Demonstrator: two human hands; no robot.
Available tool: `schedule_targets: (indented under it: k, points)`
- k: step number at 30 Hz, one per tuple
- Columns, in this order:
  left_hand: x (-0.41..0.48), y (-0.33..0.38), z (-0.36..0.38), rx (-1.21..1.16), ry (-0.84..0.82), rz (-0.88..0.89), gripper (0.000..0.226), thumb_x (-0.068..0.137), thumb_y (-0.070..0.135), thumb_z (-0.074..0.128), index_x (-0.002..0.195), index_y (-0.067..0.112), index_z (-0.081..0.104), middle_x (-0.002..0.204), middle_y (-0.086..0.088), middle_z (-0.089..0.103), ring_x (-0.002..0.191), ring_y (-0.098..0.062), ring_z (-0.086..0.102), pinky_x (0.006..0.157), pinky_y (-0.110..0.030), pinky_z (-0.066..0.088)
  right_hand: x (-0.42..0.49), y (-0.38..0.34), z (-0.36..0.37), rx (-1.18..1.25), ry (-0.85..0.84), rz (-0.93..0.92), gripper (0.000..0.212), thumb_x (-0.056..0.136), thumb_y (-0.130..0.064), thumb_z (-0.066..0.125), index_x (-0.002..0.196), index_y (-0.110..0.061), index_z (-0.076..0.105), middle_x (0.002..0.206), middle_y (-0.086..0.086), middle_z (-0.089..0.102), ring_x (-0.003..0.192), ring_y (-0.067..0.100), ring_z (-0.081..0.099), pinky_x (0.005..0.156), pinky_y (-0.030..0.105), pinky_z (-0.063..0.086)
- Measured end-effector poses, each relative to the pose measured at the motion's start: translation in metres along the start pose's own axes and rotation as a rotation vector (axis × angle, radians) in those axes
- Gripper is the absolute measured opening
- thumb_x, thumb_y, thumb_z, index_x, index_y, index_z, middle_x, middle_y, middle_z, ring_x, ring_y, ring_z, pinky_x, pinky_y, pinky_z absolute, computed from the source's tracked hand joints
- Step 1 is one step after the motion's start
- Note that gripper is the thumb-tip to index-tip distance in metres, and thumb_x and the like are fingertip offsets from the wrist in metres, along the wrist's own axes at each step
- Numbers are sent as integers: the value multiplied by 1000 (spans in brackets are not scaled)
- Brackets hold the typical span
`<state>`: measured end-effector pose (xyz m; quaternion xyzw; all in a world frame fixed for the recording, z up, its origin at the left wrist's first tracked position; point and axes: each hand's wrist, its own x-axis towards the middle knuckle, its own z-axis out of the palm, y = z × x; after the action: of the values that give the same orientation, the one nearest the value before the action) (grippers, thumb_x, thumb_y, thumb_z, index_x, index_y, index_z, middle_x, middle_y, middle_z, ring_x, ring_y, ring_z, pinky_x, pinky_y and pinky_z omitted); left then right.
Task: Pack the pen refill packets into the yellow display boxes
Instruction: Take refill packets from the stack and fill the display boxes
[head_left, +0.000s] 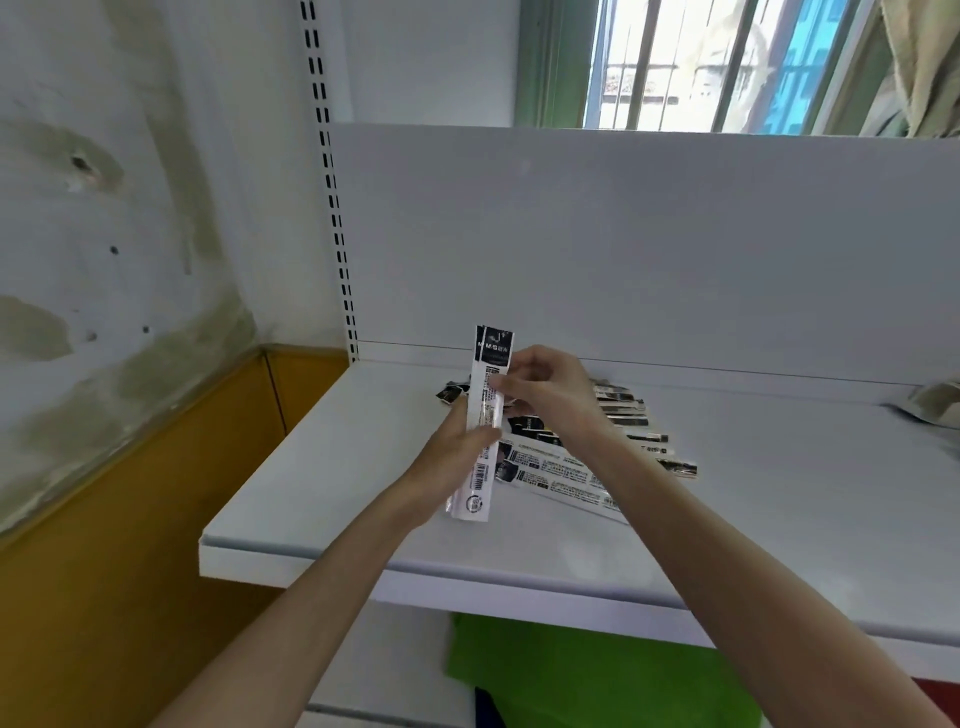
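My left hand (451, 457) grips a small stack of long white pen refill packets (483, 426) with black tops, held upright above the white shelf (322, 499). My right hand (545, 389) pinches the same stack near its upper part, fingers closed on its right edge. Behind and right of my hands, several more refill packets (587, 467) lie scattered flat on the shelf, partly hidden by my right forearm. No yellow display box is in view.
A white back panel (623, 234) rises behind the shelf, with a slotted upright (332, 208) at its left. A pale crumpled object (935, 405) sits at the shelf's far right. A green thing (571, 670) shows below the shelf. An orange wall panel (130, 545) runs along the left.
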<state>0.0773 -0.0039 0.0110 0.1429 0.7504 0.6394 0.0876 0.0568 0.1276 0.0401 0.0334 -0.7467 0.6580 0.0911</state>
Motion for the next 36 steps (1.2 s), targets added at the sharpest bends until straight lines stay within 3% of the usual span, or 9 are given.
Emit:
schedule_targets:
  k: [4,8,11,15,18,21,27,31,36]
  points:
    - [-2,1,-1,-154,-59,-34,41,97,5,33,127,33,36,93,-4,61,77,-18,65,81,-42,53,-4,9,1,-102,-24,22,24,80,-27,71,95,-9,63,94,10,70,89,24,67,85,41,54]
    - [1,4,16,-107,-103,-14,41,97,5,32,123,37,33,83,-5,63,64,-18,63,71,-36,55,-21,13,-5,-32,-153,6,23,90,-23,60,103,-5,59,81,8,64,60,25,51,50,28,43]
    - [8,2,42,-49,-128,9,33,98,11,37,126,28,38,94,-7,67,76,-20,67,74,-33,55,-28,16,-28,-28,-34,22,17,90,-15,58,103,-5,56,83,7,62,65,19,55,49,25,43]
    - [22,2,88,157,-107,23,21,94,25,49,115,19,49,106,1,63,97,-17,59,76,-28,47,-38,15,-83,-26,157,-22,7,92,-12,55,97,-16,53,88,2,64,87,23,64,80,39,53]
    - [30,10,132,203,-114,40,22,91,22,53,112,16,54,111,0,61,99,-16,57,62,-20,41,-57,10,-143,-16,315,-21,12,93,-9,49,89,-20,47,79,6,61,74,27,66,70,41,54]
    - [32,25,186,170,-240,118,8,90,12,53,92,19,57,103,-6,63,90,-18,59,67,-21,42,-88,10,-210,-67,474,37,10,92,-9,47,85,-15,46,73,6,55,56,19,57,52,32,49]
    - [7,56,335,202,-516,249,10,90,12,51,88,19,59,96,-7,65,84,-16,60,72,-26,46,-182,21,-353,-163,715,261,16,91,-22,43,79,-13,47,67,4,47,50,15,41,47,27,34]
    - [-14,70,431,210,-637,324,10,89,11,54,85,18,59,93,-8,65,80,-18,60,68,-25,46,-253,25,-438,-211,856,331,25,85,-34,60,80,-15,47,63,1,42,50,13,36,44,25,29]
    - [-46,77,534,190,-727,410,16,87,13,58,78,26,59,88,-3,66,80,-17,63,69,-26,48,-340,39,-519,-281,1007,428,16,83,-5,59,75,-12,47,65,5,49,50,14,42,42,24,33]
